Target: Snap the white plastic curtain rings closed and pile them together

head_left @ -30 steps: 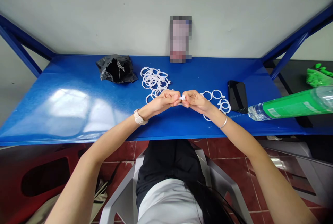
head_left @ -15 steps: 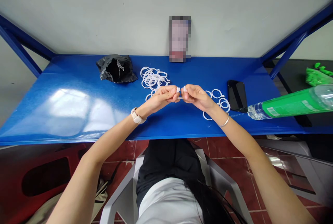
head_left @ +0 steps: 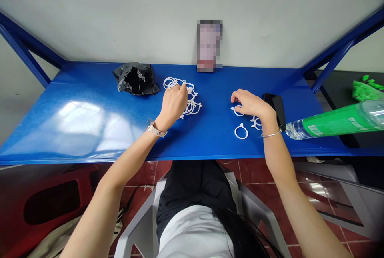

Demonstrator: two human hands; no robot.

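My left hand (head_left: 173, 104) reaches over a pile of white plastic rings (head_left: 192, 106) at the middle back of the blue shelf (head_left: 90, 122). Its curled fingertips touch the pile, and the back of the hand hides whether they grip a ring. My right hand (head_left: 251, 105) rests further right, its fingertips pinching a white ring (head_left: 235, 110) that lies on the shelf. A single ring (head_left: 241, 131) lies nearer to me, and a few more rings (head_left: 255, 123) sit beside my right wrist.
A crumpled black plastic bag (head_left: 135, 79) lies at the back left. A black phone (head_left: 277, 106) is partly behind my right hand. A green-labelled water bottle (head_left: 336, 122) lies on its side at the right. A blurred card (head_left: 209, 46) leans on the wall.
My hands were together at the centre, working one ring between them. They have parted: the left went back to the pile, the right carried the ring down to the group on the right.
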